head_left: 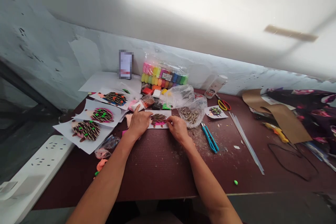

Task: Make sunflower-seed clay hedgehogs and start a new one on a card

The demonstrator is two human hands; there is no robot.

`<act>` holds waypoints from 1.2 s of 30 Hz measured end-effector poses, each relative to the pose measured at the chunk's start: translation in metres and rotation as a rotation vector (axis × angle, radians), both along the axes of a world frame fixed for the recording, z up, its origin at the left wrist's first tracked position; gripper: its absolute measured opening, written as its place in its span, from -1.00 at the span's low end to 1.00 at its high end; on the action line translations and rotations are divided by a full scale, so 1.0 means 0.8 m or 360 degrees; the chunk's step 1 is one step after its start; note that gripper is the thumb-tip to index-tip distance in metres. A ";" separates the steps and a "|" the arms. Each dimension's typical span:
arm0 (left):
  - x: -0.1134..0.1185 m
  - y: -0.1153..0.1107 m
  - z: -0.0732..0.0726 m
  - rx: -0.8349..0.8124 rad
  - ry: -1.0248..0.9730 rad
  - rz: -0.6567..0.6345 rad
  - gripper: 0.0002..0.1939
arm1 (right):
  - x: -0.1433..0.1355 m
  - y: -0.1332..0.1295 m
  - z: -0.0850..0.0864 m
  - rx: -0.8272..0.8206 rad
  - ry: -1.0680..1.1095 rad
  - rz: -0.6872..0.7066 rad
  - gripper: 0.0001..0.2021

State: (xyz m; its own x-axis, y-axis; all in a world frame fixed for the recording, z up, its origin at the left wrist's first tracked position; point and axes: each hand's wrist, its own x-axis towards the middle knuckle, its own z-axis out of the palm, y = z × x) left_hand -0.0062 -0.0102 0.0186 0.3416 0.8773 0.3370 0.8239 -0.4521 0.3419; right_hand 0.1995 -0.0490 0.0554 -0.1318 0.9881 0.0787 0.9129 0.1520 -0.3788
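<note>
White card, one, with one seed-spined figure: on worktop, between both hands. Left hand: laid at card's left end, finger spread unclear. Right hand: fingertips pressed together at right end, contents hidden. Similar figures: three left, one right. Blue cutter: one.

Card on table, seeds in bag rightward, papers left, clay packs behind.

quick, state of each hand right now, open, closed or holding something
Left hand: on the left edge of the hedgehog card; can't tell whether it grips.
Right hand: curled at the card's right edge; can't tell whether it pinches anything.
</note>
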 end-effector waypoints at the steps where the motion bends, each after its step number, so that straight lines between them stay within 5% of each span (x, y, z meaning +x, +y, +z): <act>1: 0.000 0.000 0.000 0.0001 0.0000 0.0000 -0.62 | 0.000 0.000 0.000 0.0000 0.0006 -0.0001 -0.85; 28: 0.005 -0.004 0.007 0.0009 0.0078 0.0028 -0.60 | -0.010 0.003 -0.006 -0.0005 -0.0201 0.0055 -0.77; 36: 0.004 -0.003 0.006 0.0001 0.0057 0.0030 -0.61 | -0.005 -0.001 0.004 -0.0085 -0.0156 -0.0117 -0.89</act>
State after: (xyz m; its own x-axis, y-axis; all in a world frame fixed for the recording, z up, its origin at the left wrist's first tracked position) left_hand -0.0031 -0.0126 0.0234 0.3371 0.8835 0.3254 0.8439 -0.4368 0.3116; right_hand 0.1952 -0.0494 0.0587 -0.0632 0.9979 0.0159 0.9540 0.0651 -0.2927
